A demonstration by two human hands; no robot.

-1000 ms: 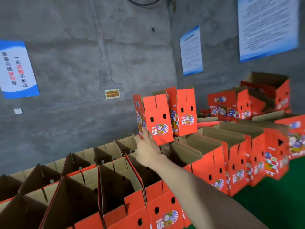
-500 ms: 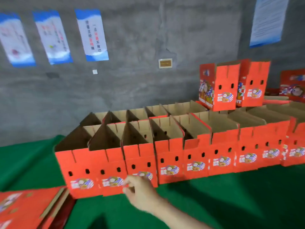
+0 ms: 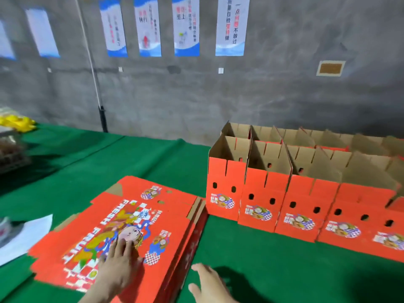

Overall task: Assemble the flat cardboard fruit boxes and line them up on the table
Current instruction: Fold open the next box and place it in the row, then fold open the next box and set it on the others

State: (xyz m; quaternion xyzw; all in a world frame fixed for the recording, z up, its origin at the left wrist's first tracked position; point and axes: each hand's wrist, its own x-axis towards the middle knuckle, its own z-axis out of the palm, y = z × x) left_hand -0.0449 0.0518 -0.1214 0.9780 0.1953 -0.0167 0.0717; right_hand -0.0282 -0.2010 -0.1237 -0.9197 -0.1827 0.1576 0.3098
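Left grip [image 3: 119, 266] atop stack [image 3: 166, 217]; boxes [image 3: 262, 191] beside

**Open cloth front and back, boxes wall off the right**

The stack of flat boxes [image 3: 153, 228] fills the near left of the green-covered table [image 3: 262, 265]. Its far right corner lies just beside the first box in the rows of assembled boxes [image 3: 264, 193], leaving barely a gap there. Nearer the person the gap widens into a broad wedge of bare cloth running along the front of the boxes. The right hand [image 3: 211, 285] hovers over this wedge. The boxes stand two rows deep to the concrete wall [image 3: 273, 99], tops open and flaps upright, blocking any low reach rightward. Behind the stack, bare cloth runs back to the wall, where a thin pole [image 3: 102, 119] stands. A white paper sheet [image 3: 28, 235] lies left of the stack.
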